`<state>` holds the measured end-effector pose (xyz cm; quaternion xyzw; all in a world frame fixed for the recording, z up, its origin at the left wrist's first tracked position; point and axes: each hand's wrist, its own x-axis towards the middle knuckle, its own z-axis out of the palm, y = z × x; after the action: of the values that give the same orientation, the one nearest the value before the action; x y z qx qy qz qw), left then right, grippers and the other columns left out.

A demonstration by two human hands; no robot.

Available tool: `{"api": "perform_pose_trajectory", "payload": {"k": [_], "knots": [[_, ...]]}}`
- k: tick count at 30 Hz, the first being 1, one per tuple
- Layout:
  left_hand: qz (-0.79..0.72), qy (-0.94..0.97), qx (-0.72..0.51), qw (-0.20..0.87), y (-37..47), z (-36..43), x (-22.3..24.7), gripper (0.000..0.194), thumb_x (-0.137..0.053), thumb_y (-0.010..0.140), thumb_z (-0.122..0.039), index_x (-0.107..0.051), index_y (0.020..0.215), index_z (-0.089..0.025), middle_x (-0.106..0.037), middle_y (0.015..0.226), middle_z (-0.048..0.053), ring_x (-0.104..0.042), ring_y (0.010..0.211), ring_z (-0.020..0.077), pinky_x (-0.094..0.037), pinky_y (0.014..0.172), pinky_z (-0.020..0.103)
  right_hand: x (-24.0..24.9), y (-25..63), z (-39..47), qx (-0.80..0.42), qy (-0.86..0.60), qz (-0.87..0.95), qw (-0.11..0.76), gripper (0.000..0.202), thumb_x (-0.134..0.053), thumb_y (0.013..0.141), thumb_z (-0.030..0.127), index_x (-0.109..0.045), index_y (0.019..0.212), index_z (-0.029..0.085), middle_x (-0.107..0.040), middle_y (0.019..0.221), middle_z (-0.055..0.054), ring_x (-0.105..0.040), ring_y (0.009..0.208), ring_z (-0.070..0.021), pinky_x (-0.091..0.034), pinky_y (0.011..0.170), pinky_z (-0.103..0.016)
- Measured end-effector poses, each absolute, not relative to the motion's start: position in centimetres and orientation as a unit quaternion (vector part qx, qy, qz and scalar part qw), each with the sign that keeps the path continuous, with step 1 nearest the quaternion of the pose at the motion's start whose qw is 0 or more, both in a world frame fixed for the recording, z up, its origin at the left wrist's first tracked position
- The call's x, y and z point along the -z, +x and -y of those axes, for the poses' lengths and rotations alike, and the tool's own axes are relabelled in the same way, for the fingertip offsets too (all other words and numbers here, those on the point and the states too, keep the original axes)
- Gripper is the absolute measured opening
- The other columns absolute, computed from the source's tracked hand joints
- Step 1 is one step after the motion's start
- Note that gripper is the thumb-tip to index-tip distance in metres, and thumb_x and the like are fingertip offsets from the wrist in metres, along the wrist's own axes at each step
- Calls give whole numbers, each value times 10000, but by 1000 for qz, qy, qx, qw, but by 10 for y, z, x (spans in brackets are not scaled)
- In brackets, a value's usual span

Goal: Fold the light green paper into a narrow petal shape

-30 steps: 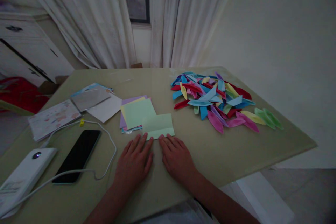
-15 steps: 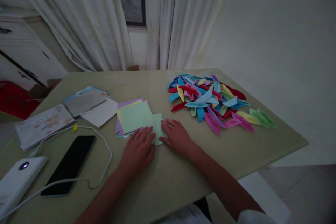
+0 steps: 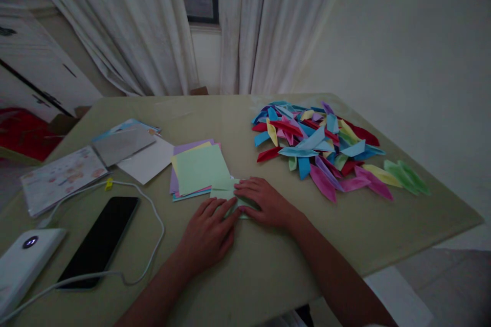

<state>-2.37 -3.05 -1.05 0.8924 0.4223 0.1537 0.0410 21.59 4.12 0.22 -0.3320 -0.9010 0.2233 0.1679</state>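
Note:
A light green sheet of paper [image 3: 223, 190], with a crease or folded edge across it, lies on the table under both hands. My left hand [image 3: 209, 230] rests on its near left part, fingers stretched out flat. On the right side, my right hand [image 3: 268, 203] lies over the sheet with its fingers extended and the thumb apart, close to the left fingertips. The hands cover much of the sheet. Just beyond it is a stack of square coloured papers [image 3: 201, 168], pale green on top, with yellow, purple, pink and blue edges showing.
A heap of folded paper pieces [image 3: 314, 143] in many colours spreads over the table's right side. At left lie a black phone [image 3: 102, 240], a white power bank [image 3: 28, 265] with a white cable [image 3: 157, 209], and flat printed packets [image 3: 65, 176]. Curtains hang behind the table.
The green sheet now lies further left, overlapping the stack's near corner, and shows a crosswise crease. My hands have come closer together over it. The view has shifted slightly.

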Motion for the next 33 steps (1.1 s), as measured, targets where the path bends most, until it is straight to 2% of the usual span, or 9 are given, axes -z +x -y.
{"api": "perform_pose_trajectory", "payload": {"k": [5, 8, 13, 15, 19, 23, 25, 30, 33], "knots": [[-413, 897, -153, 37, -27, 31, 14, 444, -545, 1003, -259, -657, 1433, -256, -663, 1508, 59, -611, 1322, 303, -404, 1179, 512, -4, 223, -42, -259, -314, 901, 148, 581, -808, 887, 397, -646, 1415, 214, -578, 1578, -121, -480, 1506, -280, -285, 1287, -497], [-418, 896, -145, 21, -28, 30, 13, 464, -548, 1014, -333, -634, 1465, -263, -583, 1592, 70, -503, 1474, 317, -313, 1251, 517, -4, 224, -43, -269, -314, 898, 150, 701, -852, 845, 445, -605, 1461, 220, -574, 1581, -127, -470, 1517, -286, -271, 1294, -504], [-451, 880, -149, -8, -28, 29, 9, 689, -550, 1014, -483, -387, 1655, -287, -305, 1756, 78, -284, 1616, 330, -146, 1316, 535, -2, 224, -42, -272, -325, 894, 147, 822, -870, 821, 420, -534, 1541, 209, -572, 1579, -148, -482, 1510, -289, -309, 1280, -492], [-457, 876, -154, -15, -27, 29, 7, 744, -550, 1011, -509, -309, 1685, -305, -266, 1768, 70, -270, 1621, 319, -112, 1324, 525, -1, 224, -42, -270, -326, 893, 149, 865, -867, 824, 425, -497, 1572, 197, -565, 1583, -156, -487, 1506, -289, -314, 1278, -484], [-465, 871, -158, -19, -27, 30, 5, 772, -557, 1005, -539, -286, 1692, -316, -261, 1768, 73, -287, 1615, 324, -107, 1325, 532, -1, 225, -43, -270, -316, 897, 152, 851, -848, 844, 434, -488, 1581, 209, -566, 1582, -153, -485, 1506, -290, -311, 1278, -499], [-472, 867, -159, -17, -28, 30, 8, 768, -569, 999, -549, -317, 1683, -307, -286, 1760, 81, -309, 1605, 347, -152, 1315, 564, -2, 225, -43, -275, -311, 897, 151, 803, -848, 850, 418, -520, 1553, 210, -567, 1584, -147, -481, 1510, -287, -308, 1279, -497], [-471, 868, -156, -12, -28, 29, 12, 726, -572, 1002, -544, -402, 1649, -264, -365, 1728, 102, -370, 1576, 351, -209, 1303, 561, -3, 224, -43, -276, -307, 898, 152, 728, -845, 859, 418, -573, 1501, 211, -578, 1576, -137, -487, 1506, -278, -303, 1283, -489], [-465, 870, -163, -10, -31, 25, 25, 396, -538, 1063, -406, -712, 1349, -195, -674, 1486, 127, -642, 1335, 311, -459, 1161, 493, -6, 224, -43, -268, -296, 905, 148, 724, -911, 768, 537, -676, 1371, 213, -627, 1529, -128, -504, 1493, -279, -330, 1271, -470], [-466, 864, -190, -20, -34, 20, 28, 295, -516, 1084, -309, -781, 1176, -214, -765, 1340, 104, -714, 1184, 280, -544, 1040, 449, -7, 224, -42, -256, -288, 910, 152, 598, -884, 825, 441, -694, 1347, 220, -660, 1493, -113, -570, 1428, -254, -376, 1239, -447]]}}
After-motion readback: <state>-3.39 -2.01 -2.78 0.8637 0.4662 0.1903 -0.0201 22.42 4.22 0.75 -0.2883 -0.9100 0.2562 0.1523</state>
